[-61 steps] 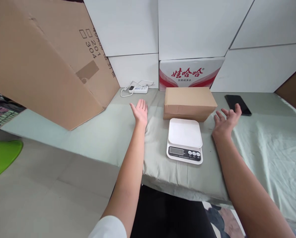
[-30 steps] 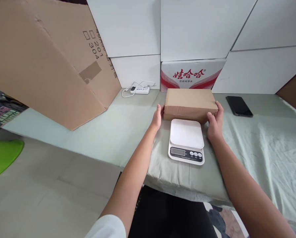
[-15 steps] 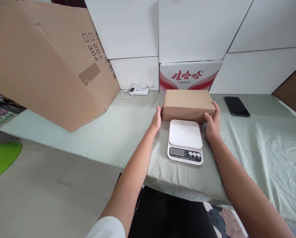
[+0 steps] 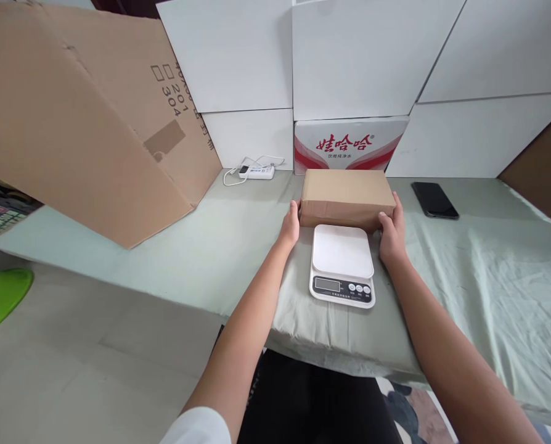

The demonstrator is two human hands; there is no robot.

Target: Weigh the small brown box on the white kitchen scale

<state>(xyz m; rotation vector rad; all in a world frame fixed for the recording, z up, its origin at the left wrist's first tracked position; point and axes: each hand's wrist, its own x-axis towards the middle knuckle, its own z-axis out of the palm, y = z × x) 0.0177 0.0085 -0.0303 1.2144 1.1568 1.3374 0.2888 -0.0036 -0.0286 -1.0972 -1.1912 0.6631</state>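
Note:
A brown cardboard box (image 4: 347,198) lies lengthwise across the table, right behind a white kitchen scale (image 4: 342,253). My left hand (image 4: 292,224) presses its palm side against the box's left end, thumb pointing up; its other fingers are mostly hidden. At the opposite end my right hand (image 4: 392,231) grips the right corner, with the thumb on the front face and fingers around the side. The scale's platform is bare, and its dark display faces me with round buttons beside it.
A black phone (image 4: 435,200) lies to the right. Behind stand a white and red carton (image 4: 349,145) and white panels (image 4: 245,58). A white power strip (image 4: 257,172) with a cable sits at the back, and a large cardboard sheet (image 4: 95,123) leans at left.
The view has shifted slightly. Both hands keep their hold on the box's ends, and the box and scale look the same relative to each other.

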